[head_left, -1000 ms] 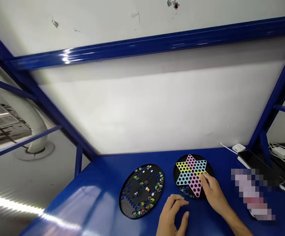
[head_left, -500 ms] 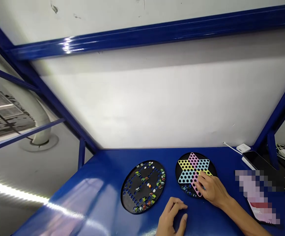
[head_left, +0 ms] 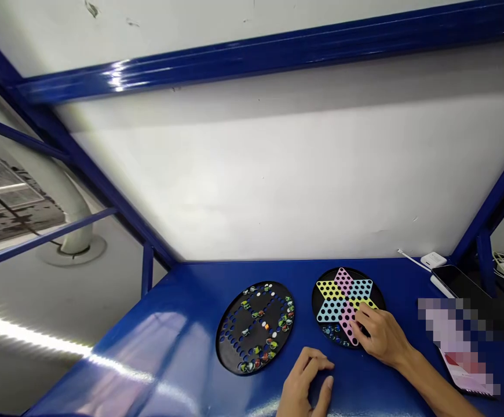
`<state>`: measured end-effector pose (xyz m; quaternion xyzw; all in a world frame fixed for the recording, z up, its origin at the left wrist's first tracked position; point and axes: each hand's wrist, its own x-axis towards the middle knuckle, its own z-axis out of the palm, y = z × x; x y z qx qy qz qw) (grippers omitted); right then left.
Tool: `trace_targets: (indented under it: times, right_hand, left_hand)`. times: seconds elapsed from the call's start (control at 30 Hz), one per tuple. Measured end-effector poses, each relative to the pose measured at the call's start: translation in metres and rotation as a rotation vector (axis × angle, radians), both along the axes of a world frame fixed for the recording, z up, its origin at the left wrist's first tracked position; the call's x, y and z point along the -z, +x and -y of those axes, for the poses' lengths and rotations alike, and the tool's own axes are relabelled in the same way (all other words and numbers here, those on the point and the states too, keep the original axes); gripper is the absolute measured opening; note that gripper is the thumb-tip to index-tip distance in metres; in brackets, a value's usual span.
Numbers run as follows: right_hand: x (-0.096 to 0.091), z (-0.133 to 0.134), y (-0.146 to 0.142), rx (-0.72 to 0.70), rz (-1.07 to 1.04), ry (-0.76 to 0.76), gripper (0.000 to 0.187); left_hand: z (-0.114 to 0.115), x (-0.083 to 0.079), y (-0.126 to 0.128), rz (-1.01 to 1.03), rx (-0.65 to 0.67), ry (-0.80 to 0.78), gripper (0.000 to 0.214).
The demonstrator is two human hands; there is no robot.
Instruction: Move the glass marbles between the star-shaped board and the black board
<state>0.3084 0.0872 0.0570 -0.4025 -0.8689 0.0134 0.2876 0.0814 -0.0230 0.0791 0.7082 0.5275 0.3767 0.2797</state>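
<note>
A Chinese checkers board (head_left: pixel 332 311) with a pink, yellow and light-blue star lies on the blue table. Glassy blue marbles (head_left: pixel 332 332) are gathered in the black rim area at its near left. Over the star's right side, my right hand (head_left: pixel 380 336) is closed, fingertips bent down towards the holes; whatever they hold is hidden. My left hand (head_left: pixel 306 382) rests on the table below the two boards, loosely curved and open, thumb apart from the fingers. To the left is a round black board (head_left: pixel 234 321) with several coloured marbles and a few white pieces on it.
At the right lie a dark phone (head_left: pixel 469 292), a white charger (head_left: pixel 433 260) with cables, and a pinkish, partly pixelated device (head_left: pixel 464 365). Blue metal frame bars (head_left: pixel 252 61) cross in front of a white panel (head_left: pixel 260 174) behind the table.
The view has shifted slightly. My right hand stays over the star board with its fingers bent down, and my left hand keeps the same pose.
</note>
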Motion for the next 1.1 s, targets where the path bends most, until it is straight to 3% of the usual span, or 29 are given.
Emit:
trace_targets:
  times: [0.37,0.6,0.7,0.83,0.97,1.1]
  right_hand:
    - [-0.013,0.005,-0.012,-0.034,0.034,-0.076,0.022]
    - [-0.007,0.005,-0.003,-0.058,-0.067,-0.028,0.020]
    - [-0.006,0.004,0.001,-0.009,-0.182,-0.071,0.021]
    - [-0.007,0.002,0.005,0.048,-0.309,-0.145,0.026]
    - [-0.008,0.002,0.005,0.063,-0.368,-0.200,0.028]
    - [-0.007,0.002,0.004,0.062,-0.386,-0.225,0.028]
  left_hand:
    - [0.001,-0.003,0.001,-0.005,0.006,-0.005,0.023]
    - [0.003,0.001,0.001,-0.019,-0.042,0.074,0.025]
    - [0.001,0.003,-0.023,-0.150,-0.177,0.127,0.025]
    - [-0.008,-0.002,-0.075,-0.408,-0.321,0.095,0.031]
    - [-0.018,-0.017,-0.104,-0.560,-0.256,-0.072,0.033]
    - [-0.027,-0.028,-0.102,-0.663,-0.214,-0.221,0.032]
